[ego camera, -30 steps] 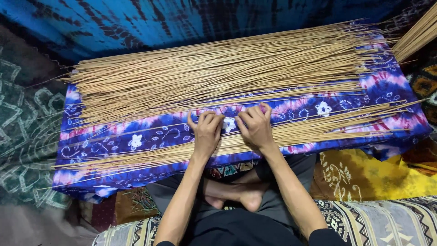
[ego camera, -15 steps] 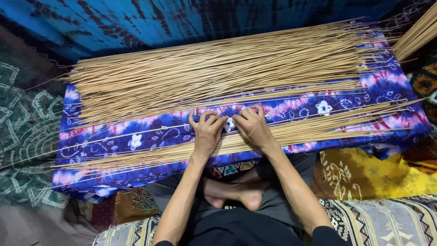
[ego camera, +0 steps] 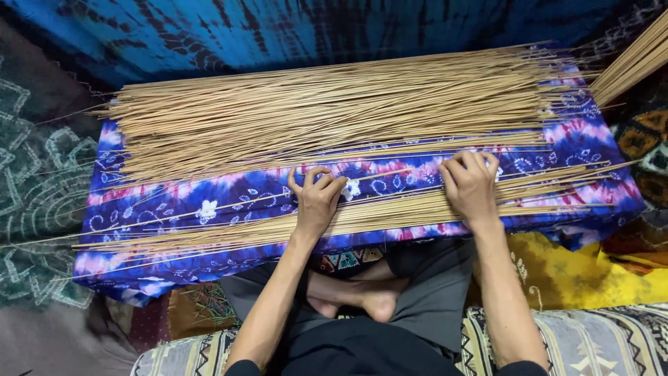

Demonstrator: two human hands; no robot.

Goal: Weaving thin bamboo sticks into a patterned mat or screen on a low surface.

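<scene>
Our hands were side by side at the middle of the near sticks a second ago; now they are well apart. The right hand (ego camera: 472,186) has slid out toward the right end, while the left hand (ego camera: 318,198) stays near the middle. We judge this as spreading or smoothing the near row (ego camera: 209,235) along its length, and the row lies flatter and more drawn out under our palms.

Both hands lie palm down on the sticks with fingers curled and pressing, gripping nothing that we can see.

The near row runs along the front edge of the blue-and-purple cloth (ego camera: 229,195). The big pile (ego camera: 327,111) lies across the far half, apart from the near row. Another bundle (ego camera: 633,63) pokes in at the top right.

No container is in view; the sticks all rest loose on the cloth.
</scene>
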